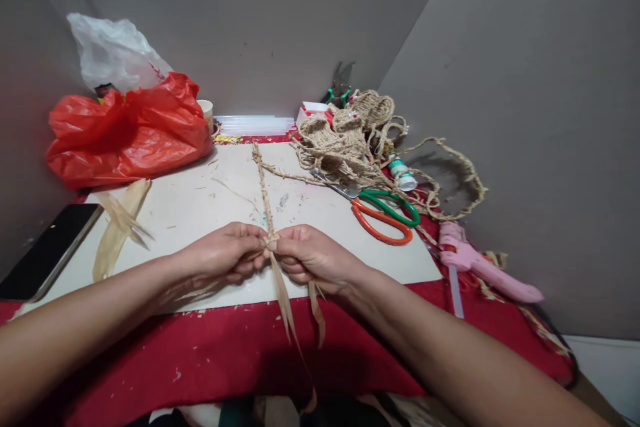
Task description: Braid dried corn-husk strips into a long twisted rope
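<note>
In the head view, the two hands are meeting near the centre of the frame, a little below its middle. The left hand (227,252) is coming in from the lower left and the right hand (313,255) from the lower right, and both are pinching the lower end of a twisted fibre cord (265,190) between thumb and fingers, with their fingertips almost touching. Neither hand is standing wide.

The cord's long axis is running nearly straight up the frame, leaning slightly left towards its upper end, so it is lying beyond the hands, away from the person. Neither hand is clearly nearer, as the cord is sitting right between them. This line seems to be what matters most: the finished length is pointing away, while a loose flat strip (283,293) is hanging from the grip towards the bottom of the frame. A second, shorter strip (316,313) is dangling below the right hand; where it is starting is hidden.

Under the cord, a white board (210,207) is lying on a red cloth (220,353). Scissors (385,217) are resting right of centre, just below a heap of braided cord (345,140).
</note>
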`<state>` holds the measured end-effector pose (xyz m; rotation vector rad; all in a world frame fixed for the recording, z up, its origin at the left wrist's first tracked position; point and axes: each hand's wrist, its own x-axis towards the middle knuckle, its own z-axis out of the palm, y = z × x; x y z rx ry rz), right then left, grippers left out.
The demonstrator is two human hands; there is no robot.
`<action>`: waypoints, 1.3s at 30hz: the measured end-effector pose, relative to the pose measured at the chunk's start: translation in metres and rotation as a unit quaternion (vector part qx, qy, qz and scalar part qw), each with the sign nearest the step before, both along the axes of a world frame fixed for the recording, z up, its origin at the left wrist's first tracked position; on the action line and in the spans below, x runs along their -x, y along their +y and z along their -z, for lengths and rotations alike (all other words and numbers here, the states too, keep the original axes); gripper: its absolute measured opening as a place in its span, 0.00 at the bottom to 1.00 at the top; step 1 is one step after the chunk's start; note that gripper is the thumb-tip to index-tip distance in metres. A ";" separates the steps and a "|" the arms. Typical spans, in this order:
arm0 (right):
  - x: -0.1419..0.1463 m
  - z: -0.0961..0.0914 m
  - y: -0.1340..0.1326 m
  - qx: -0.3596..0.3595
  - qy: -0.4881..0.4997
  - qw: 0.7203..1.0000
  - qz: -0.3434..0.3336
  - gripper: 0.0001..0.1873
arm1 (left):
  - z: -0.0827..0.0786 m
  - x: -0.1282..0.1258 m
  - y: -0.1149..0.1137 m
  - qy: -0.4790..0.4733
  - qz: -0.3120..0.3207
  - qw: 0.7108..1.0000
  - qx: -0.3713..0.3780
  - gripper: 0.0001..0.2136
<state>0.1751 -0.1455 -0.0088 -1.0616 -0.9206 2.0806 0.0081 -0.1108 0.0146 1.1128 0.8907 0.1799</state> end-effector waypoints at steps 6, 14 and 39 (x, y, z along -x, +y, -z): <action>-0.003 0.003 0.003 0.017 -0.014 1.000 -0.013 0.10 | 0.003 0.003 0.005 0.037 0.063 0.988 -0.137 0.08; 0.000 0.000 0.003 -0.010 -0.074 0.997 -0.014 0.06 | 0.000 0.010 0.013 0.076 0.136 0.960 -0.231 0.10; 0.001 -0.008 -0.004 -0.240 -0.336 0.910 -0.029 0.11 | 0.009 0.000 0.006 0.044 0.022 0.998 -0.027 0.13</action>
